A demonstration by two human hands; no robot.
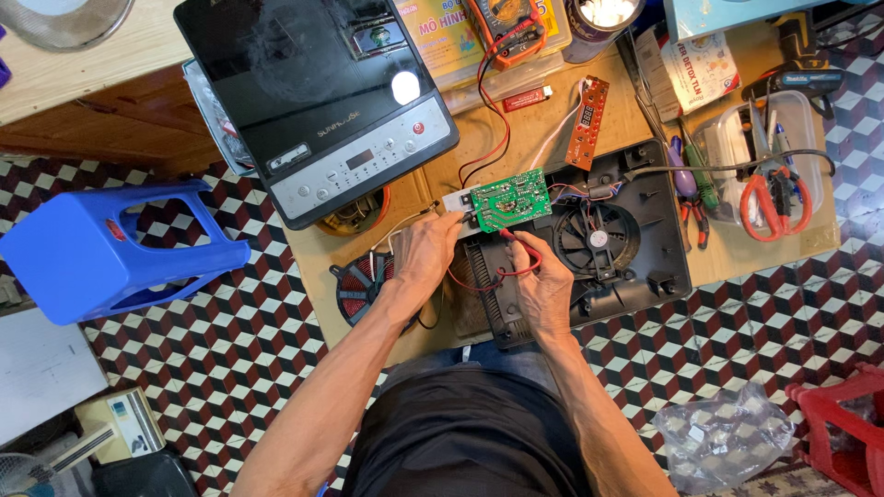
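Observation:
A green circuit board (510,198) is tipped up over the open black base of an induction cooker (645,267), which has a round fan (597,239) in it. My left hand (425,256) grips a black probe whose tip touches the board's left edge. My right hand (541,283) pinches a red probe (512,236) against the board's lower edge. Red and black leads (486,110) run up to a multimeter (505,26) at the table's far side. A round copper coil (361,287) lies under my left wrist.
The black glass cooker top (318,101) lies at the far left of the table. A red display board (587,110), a clear tub with scissors (769,198) and screwdrivers (686,179) sit to the right. A blue plastic stool (101,253) stands on the tiled floor at left.

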